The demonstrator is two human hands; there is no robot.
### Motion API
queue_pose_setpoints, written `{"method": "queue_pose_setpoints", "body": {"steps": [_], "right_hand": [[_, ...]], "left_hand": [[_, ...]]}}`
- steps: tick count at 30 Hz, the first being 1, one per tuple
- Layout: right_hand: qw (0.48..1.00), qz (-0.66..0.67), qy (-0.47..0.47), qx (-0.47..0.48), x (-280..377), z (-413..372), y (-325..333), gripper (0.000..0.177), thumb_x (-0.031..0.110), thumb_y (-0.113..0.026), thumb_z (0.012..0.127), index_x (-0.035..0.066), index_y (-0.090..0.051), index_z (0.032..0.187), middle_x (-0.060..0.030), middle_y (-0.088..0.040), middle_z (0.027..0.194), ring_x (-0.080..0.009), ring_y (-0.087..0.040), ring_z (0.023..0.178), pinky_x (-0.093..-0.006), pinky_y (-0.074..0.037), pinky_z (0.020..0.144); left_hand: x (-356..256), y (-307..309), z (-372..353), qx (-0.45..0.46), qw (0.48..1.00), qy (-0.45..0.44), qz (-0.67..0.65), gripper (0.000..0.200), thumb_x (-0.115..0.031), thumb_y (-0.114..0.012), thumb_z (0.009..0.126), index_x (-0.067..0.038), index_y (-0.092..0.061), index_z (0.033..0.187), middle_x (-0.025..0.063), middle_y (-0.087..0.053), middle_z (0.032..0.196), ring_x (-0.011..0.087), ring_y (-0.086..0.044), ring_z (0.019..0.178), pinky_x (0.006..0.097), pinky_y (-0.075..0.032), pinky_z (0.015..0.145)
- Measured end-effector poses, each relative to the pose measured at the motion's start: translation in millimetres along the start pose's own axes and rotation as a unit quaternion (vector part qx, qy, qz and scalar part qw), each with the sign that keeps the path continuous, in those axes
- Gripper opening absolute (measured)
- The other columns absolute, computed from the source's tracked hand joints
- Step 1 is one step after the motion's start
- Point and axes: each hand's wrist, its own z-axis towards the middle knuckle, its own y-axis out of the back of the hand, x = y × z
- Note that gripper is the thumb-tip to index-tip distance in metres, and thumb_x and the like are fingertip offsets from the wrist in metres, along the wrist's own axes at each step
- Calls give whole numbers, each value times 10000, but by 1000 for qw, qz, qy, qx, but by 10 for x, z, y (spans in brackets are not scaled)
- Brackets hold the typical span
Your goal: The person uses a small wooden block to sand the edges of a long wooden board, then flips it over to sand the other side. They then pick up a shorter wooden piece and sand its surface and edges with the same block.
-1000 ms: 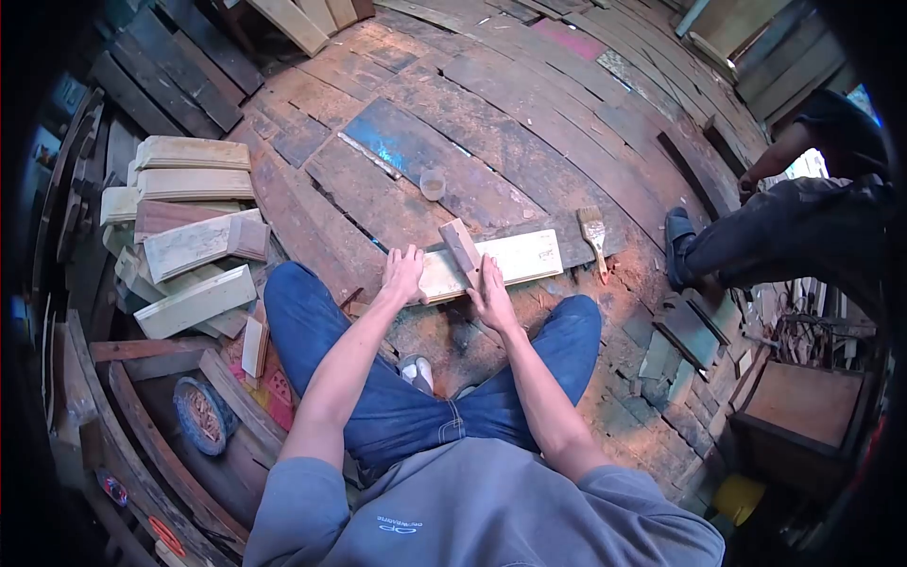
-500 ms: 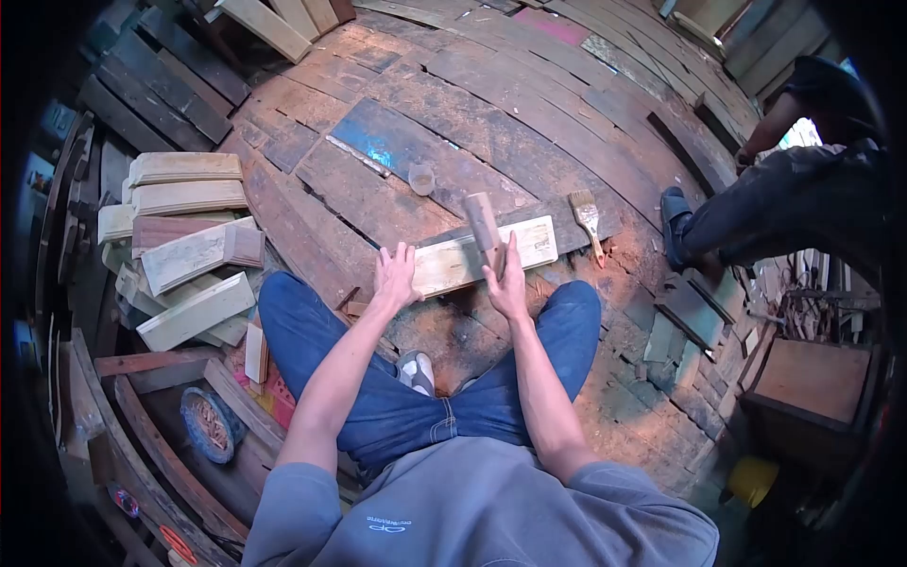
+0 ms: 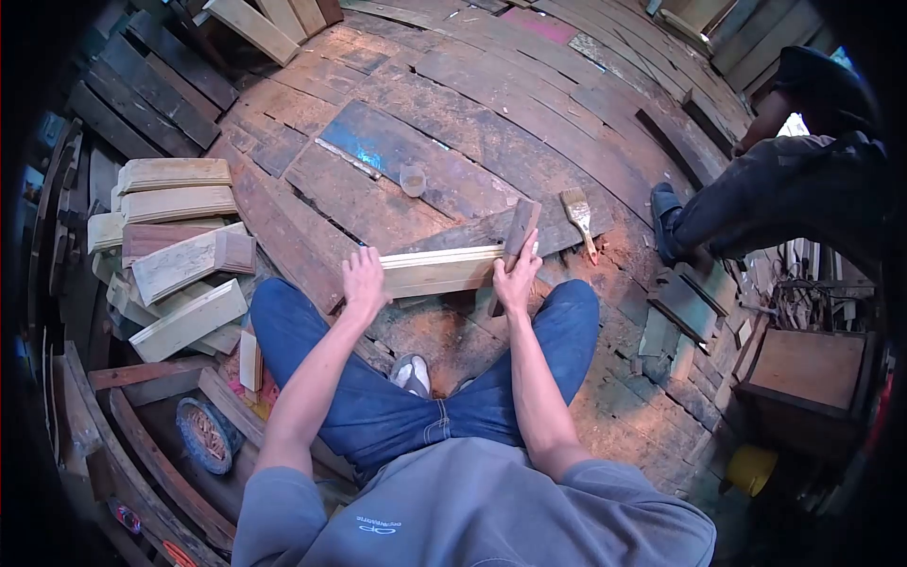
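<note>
A pale wooden board [image 3: 439,271] with a moulded edge lies between my two hands, tilted so that its edge faces up. My left hand [image 3: 364,281] is closed on the board's left end. With my right hand [image 3: 516,275] I grip a brown wooden block [image 3: 521,231] at the board's right end; the block crosses the board there. Whether the right fingers also touch the board is hard to tell. Under and behind the board is a dark plank [image 3: 477,227]. A paintbrush [image 3: 578,215] lies just right of it, and a small clear cup [image 3: 413,180] stands beyond.
Stacked pale wood pieces [image 3: 179,203] lie at the left, above a blue basket of shavings [image 3: 205,433]. Another person [image 3: 775,194] sits at the right, one foot near the brush. A wooden box [image 3: 808,370] and a yellow container [image 3: 752,470] are at the lower right.
The board has rolled from its flat face onto a side, showing its moulded edge. The brown block has swung from upright down across the board's right end. My left hand has shifted slightly left.
</note>
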Motion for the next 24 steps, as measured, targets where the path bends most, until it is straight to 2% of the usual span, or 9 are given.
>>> {"method": "queue_pose_setpoints", "body": {"steps": [4, 6, 8, 11, 14, 17, 18, 21, 24], "right_hand": [[993, 8, -56, -103, -87, 64, -107, 1010, 162, -748, 768, -20, -197, 1595, -250, -466, 1150, -398, -514, 1084, -462, -433, 1001], [993, -13, -87, -81, -153, 71, -60, 759, 219, -754, 788, 13, -472, 1462, -255, -491, 1186, -408, -566, 1098, -466, -473, 981], [995, 0, -87, -54, -232, 100, -77, 633, 229, -735, 818, 38, -553, 1394, -236, -599, 1177, -384, -629, 1092, -450, -497, 968], [982, 104, -157, 1, -77, 128, 23, 534, 222, -721, 846, 36, -592, 1329, -202, -698, 1124, -337, -695, 1044, -431, -525, 929], [986, 123, -109, -33, -92, 176, 40, 491, 190, -704, 868, 36, -572, 1316, -182, -728, 1072, -297, -715, 985, -408, -538, 891], [980, 167, -108, -28, -115, 439, 167, 463, 147, -677, 879, 32, -548, 1308, -166, -715, 1061, -261, -702, 974, -382, -531, 886], [988, 137, -70, -26, -45, 551, 251, 464, 129, -663, 882, 33, -529, 1316, -150, -704, 1027, -242, -695, 947, -371, -529, 871], [991, 124, -55, 22, -238, 822, 260, 460, 148, -667, 882, 37, -536, 1309, -150, -709, 1014, -257, -699, 944, -385, -532, 860], [992, 100, -66, 37, -325, 943, 190, 458, 163, -671, 877, 42, -550, 1302, -155, -717, 994, -287, -708, 946, -394, -536, 854]], "left_hand": [[399, -96, -79, -54, 998, -4, 19, 981, -422, -988, 477, -69, -480, 1238, 74, -544, 1155, 241, -567, 1078, 413, -444, 912], [494, -153, -19, -68, 998, -1, 16, 979, -415, -992, 456, -70, -485, 1220, 74, -538, 1136, 239, -566, 1068, 416, -436, 904], [511, -228, 44, -76, 997, -9, 23, 971, -415, -991, 459, -69, -487, 1213, 78, -535, 1135, 241, -564, 1067, 419, -435, 903], [505, -187, 31, -51, 999, -9, 2, 977, -420, -990, 457, -59, -481, 1209, 94, -540, 1129, 252, -563, 1066, 421, -434, 913], [477, -198, 33, -67, 998, -6, -4, 877, -422, -957, 555, -55, -496, 1204, 104, -545, 1121, 272, -562, 1066, 438, -431, 918], [359, -279, -46, -157, 987, -30, 15, 734, -403, -893, 684, -54, -518, 1210, 112, -552, 1122, 293, -560, 1058, 460, -425, 924], [304, -275, -76, -142, 989, -48, 11, 694, -396, -868, 717, -55, -523, 1214, 116, -554, 1127, 300, -559, 1056, 466, -419, 932], [195, -160, -102, -87, 993, -84, -9, 600, -360, -804, 799, -65, -535, 1248, 128, -549, 1148, 323, -550, 1065, 501, -389, 948], [109, 65, -69, -108, 980, -120, -113, 556, -377, -779, 826, -55, -557, 1221, 133, -552, 1159, 322, -543, 1073, 502, -371, 974]]}}
